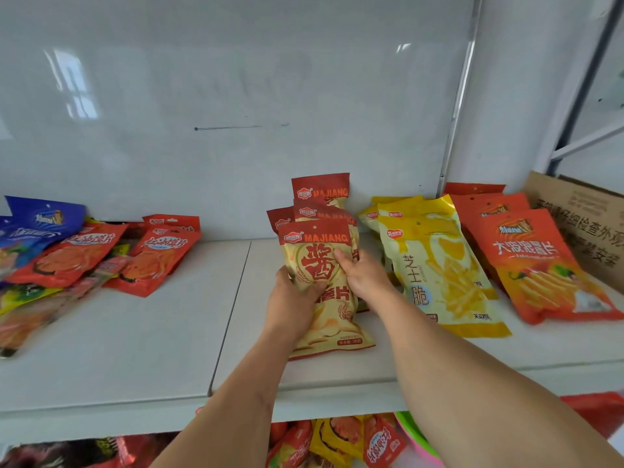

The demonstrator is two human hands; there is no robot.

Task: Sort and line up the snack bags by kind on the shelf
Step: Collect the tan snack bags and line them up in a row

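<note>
A stack of cream-and-red MAJIANG bags [320,197] leans against the back wall at the middle of the white shelf [152,349]. The front MAJIANG bag [314,244] lies on top, gripped on its left side by my left hand [290,302] and on its right side by my right hand [363,276]. To the right lie overlapping yellow bags [439,265], then orange bags [537,261]. At the far left sits a mixed heap of red bags [152,261] and blue bags [37,228].
A brown cardboard box [587,224] stands at the shelf's right end. A glossy white wall panel [236,96] backs the shelf. Below the front edge, a lower level holds more red and yellow bags [341,440] and a green and pink basin [415,437].
</note>
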